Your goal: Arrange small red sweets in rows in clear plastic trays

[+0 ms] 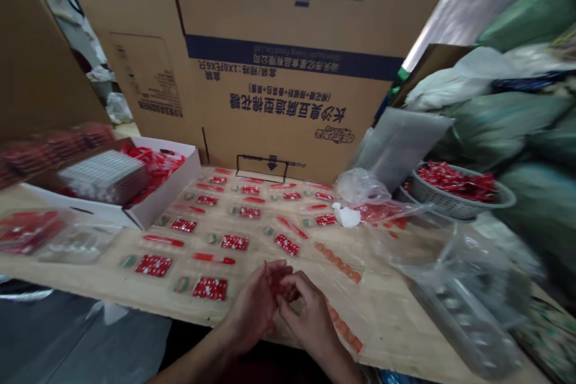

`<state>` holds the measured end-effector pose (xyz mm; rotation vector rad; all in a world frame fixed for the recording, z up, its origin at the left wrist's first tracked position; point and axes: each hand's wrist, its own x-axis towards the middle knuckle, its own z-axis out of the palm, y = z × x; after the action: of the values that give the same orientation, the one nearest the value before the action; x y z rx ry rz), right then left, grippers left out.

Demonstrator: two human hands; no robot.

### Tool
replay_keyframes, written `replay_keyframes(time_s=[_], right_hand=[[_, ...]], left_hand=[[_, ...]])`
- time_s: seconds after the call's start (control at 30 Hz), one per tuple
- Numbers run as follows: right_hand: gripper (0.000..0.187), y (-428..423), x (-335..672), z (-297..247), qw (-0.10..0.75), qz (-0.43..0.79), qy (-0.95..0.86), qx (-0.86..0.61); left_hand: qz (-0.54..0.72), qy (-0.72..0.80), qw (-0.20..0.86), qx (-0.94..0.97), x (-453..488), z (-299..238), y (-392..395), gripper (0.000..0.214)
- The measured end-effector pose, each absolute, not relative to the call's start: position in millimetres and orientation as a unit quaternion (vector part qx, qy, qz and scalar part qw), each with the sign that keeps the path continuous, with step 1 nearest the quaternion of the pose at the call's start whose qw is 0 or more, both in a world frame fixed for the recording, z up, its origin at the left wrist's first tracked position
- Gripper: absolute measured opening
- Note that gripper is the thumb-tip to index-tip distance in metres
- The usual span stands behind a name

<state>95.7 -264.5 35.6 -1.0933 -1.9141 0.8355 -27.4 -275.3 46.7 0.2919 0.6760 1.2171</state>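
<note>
Left hand and right hand cupped together, fingers curled shut on a small red piece — mostly hidden, type unclear — at the near edge of the table. Red packets in rows across the table's middle, orange strip toward its right, white carton at its far left, wire basket of red pieces past its right side.

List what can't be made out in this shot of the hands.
Red item between the left hand and right hand: head view, fingers hide its shape.
Print on the red packets: head view, too small to read.
Red bundles: head view, blurred, cut off by the left edge.
Green sacks: head view, blurred, cut off by the right edge.
</note>
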Motion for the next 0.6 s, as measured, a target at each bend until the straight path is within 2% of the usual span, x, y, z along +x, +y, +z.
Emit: replay_keyframes(time_s=[0.17, 0.37, 0.6], right_hand=[[0.014, -253.8, 127.0, 35.2, 0.462, 0.322, -0.705, -0.432], [0.013, -255.2, 151.2, 32.0, 0.46, 0.379, -0.67, -0.444], [0.018, -272.5, 177.8, 23.6, 0.446, 0.377, -0.671, -0.456]], left_hand=[[0.532, 0.433, 0.677, 0.266, -11.3, 45.9, -261.9, 0.026], [0.409, 0.448, 0.756, 0.245, 2.8, 41.2, -250.3, 0.032], [0.267, 0.422, 0.807, 0.316, 15.3, 36.7, -241.9, 0.029]])
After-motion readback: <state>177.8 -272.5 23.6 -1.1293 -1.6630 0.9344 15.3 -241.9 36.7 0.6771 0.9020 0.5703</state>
